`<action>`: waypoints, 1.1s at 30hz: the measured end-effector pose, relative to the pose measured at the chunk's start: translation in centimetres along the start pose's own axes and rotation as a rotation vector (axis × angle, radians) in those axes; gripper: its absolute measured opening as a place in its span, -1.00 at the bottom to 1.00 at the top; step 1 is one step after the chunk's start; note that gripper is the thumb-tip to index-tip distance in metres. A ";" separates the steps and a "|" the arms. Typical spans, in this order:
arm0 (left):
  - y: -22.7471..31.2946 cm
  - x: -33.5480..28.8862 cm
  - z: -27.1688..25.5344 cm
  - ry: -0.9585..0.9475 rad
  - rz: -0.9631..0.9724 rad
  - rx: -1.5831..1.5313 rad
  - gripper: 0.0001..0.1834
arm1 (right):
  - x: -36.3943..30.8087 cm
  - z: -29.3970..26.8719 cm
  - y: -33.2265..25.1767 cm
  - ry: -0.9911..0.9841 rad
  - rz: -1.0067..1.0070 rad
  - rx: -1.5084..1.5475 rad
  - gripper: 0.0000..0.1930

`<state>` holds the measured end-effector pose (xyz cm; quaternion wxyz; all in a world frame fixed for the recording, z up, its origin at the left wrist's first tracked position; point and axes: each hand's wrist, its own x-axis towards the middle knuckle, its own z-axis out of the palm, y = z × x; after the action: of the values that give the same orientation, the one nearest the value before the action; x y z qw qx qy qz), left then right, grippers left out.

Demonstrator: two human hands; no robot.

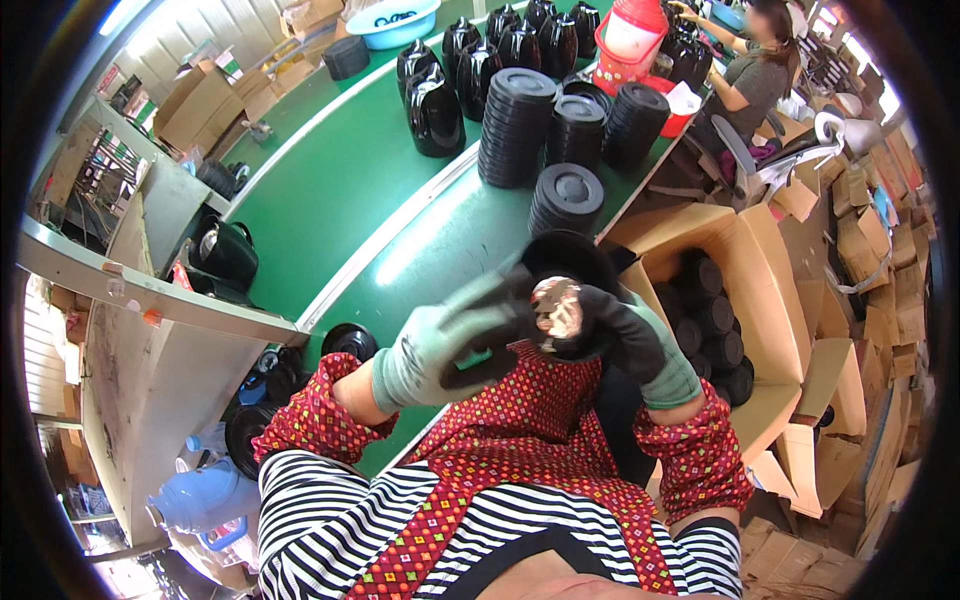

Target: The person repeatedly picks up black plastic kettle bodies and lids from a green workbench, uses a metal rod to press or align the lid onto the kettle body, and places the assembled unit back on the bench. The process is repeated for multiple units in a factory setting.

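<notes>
In front of my apron, my right hand [642, 345], in a green glove with black fingers, grips a black round part with a shiny metallic centre [557, 308]. Behind that centre shows a dark, bowl-like rim [575, 252]; I cannot tell whether both are one piece. My left hand [435, 345], gloved alike, reaches to the part's left side, its fingers smeared by motion. Whether it grips or only touches the part is unclear. Just beyond stands a stack of black round lids [567, 195] on the green table [420, 235].
More lid stacks [516, 125] and glossy black jugs [433, 112] stand farther back, near a red bucket [632, 45]. To the right, an open carton [765, 300] holds several black cylinders. A co-worker [752, 80] sits at the far right. A metal rail [150, 285] crosses the left.
</notes>
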<state>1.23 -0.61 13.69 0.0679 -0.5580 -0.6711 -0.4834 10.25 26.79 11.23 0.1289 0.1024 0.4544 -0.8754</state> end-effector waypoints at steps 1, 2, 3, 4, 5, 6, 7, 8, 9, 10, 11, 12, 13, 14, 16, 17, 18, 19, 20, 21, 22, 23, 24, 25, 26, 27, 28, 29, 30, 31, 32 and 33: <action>-1.2 -1.0 0.5 0.096 -0.178 -0.052 -0.36 | -1.2 -1.8 0.9 0.008 -0.013 0.102 -0.51; -2.0 -1.9 0.9 0.200 -0.356 -0.111 -0.32 | -2.3 -4.5 2.6 0.059 -0.056 0.081 -0.51; -3.6 -2.5 1.5 0.286 -0.550 -0.239 -0.31 | -3.2 -6.2 4.0 0.104 -0.094 0.052 -0.50; -5.4 -3.0 2.3 0.397 -0.730 -0.383 -0.31 | -3.7 -8.0 5.0 0.052 -0.179 -0.094 -0.45; -7.2 -4.0 2.7 0.318 -0.824 -0.505 -0.27 | -4.1 -9.9 6.1 0.001 -0.271 -0.235 -0.39; -9.1 -5.1 3.3 0.237 -0.924 -0.622 -0.23 | -4.6 -11.7 7.1 -0.034 -0.370 -0.368 -0.34; -10.1 -5.8 4.7 0.134 -0.761 -0.693 -0.15 | -5.1 -11.0 5.6 -0.105 -0.024 0.269 -0.26; -10.7 -7.1 5.3 -0.035 -0.696 -0.751 -0.16 | -5.2 -9.5 5.7 -0.057 -0.058 0.309 -0.26; -9.6 -5.5 6.0 -0.128 -0.653 -0.855 -0.18 | -5.8 -8.1 5.7 0.011 -0.113 0.348 -0.27; -8.1 -4.3 6.4 -0.208 -0.619 -0.944 -0.20 | -5.3 -9.3 6.7 0.041 -0.030 0.257 -0.38; -9.0 -5.9 8.2 -0.145 -0.648 -1.134 -0.26 | -4.7 -10.5 7.6 0.070 0.056 0.166 -0.49; -9.9 -7.8 9.9 -0.066 -0.681 -1.325 -0.31 | -3.7 -4.7 4.0 -0.095 -0.024 0.179 -0.50; -10.7 -9.4 11.7 0.006 -0.695 -1.520 -0.35 | -3.2 -4.9 3.7 -0.065 0.015 0.039 -0.46; -13.1 -12.0 13.4 0.023 -0.659 -1.410 -0.38 | -2.5 -5.3 3.5 -0.047 0.058 -0.093 -0.41; -15.5 -14.9 15.2 0.048 -0.667 -1.363 -0.41 | 1.0 -1.6 -0.4 -0.144 0.139 -0.233 -0.32; -15.2 -13.6 14.7 0.014 -0.702 -1.429 -0.41 | 2.7 -5.4 0.9 -0.167 -0.066 -0.423 -0.31; -14.8 -13.2 13.8 0.027 -0.744 -1.469 -0.41 | 4.6 -4.4 -0.6 0.001 -0.055 -0.623 -0.33; -14.4 -13.1 12.9 0.048 -0.776 -1.493 -0.40 | 7.7 -4.5 -1.0 0.156 -0.317 -0.956 -0.34; -14.1 -13.4 11.9 0.092 -0.800 -1.489 -0.40 | 10.4 -4.6 -1.5 0.303 -0.458 -1.214 -0.36; -14.1 -13.6 11.2 0.123 -0.817 -1.496 -0.40 | 13.3 -6.6 -1.5 0.359 -0.679 -1.572 -0.26; -14.2 -13.7 10.4 0.156 -0.830 -1.504 -0.40 | 15.6 -8.1 -1.6 0.444 -0.598 -1.780 -0.10; -14.3 -14.3 9.5 0.201 -0.845 -1.494 -0.40 | 17.9 -8.8 -1.4 0.510 -0.573 -1.908 -0.02; -14.3 -14.8 8.9 0.234 -0.854 -1.486 -0.40 | 19.5 -9.4 -1.3 0.522 -0.516 -1.937 -0.02; -14.2 -15.2 8.6 0.263 -0.865 -1.481 -0.39 | 20.8 -9.9 -1.1 0.532 -0.459 -1.964 -0.01; -14.3 -15.4 8.2 0.278 -0.871 -1.472 -0.39 | 21.8 -10.8 -1.0 0.512 -0.401 -1.975 -0.02; -14.0 -15.6 8.0 0.290 -0.873 -1.469 -0.39 | 22.2 -11.0 -1.0 0.494 -0.434 -1.975 -0.02; -14.0 -15.7 7.9 0.289 -0.874 -1.465 -0.39 | 22.4 -11.3 -1.1 0.479 -0.467 -1.974 -0.03; -14.0 -15.5 7.9 0.275 -0.871 -1.467 -0.39 | 22.4 -11.7 -1.1 0.468 -0.497 -1.972 -0.03; -14.0 -15.3 8.0 0.262 -0.865 -1.470 -0.38 | 21.8 -11.6 -0.9 0.490 -0.619 -1.944 -0.06; -13.8 -14.9 8.1 0.237 -0.860 -1.470 -0.38 | 20.4 -10.3 -1.1 0.491 -0.656 -1.837 -0.11; -13.8 -14.6 8.4 0.215 -0.853 -1.475 -0.38 | 18.2 -8.3 -1.3 0.436 -0.684 -1.711 -0.12; -13.6 -14.3 8.6 0.196 -0.853 -1.473 -0.38 | 15.9 -6.7 -1.3 0.381 -0.709 -1.578 -0.13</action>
<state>-0.70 -2.88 -7.60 -0.4419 -0.1155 -0.3296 -0.8263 -4.78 30.90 3.76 -0.1950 -0.0192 0.9447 -0.2631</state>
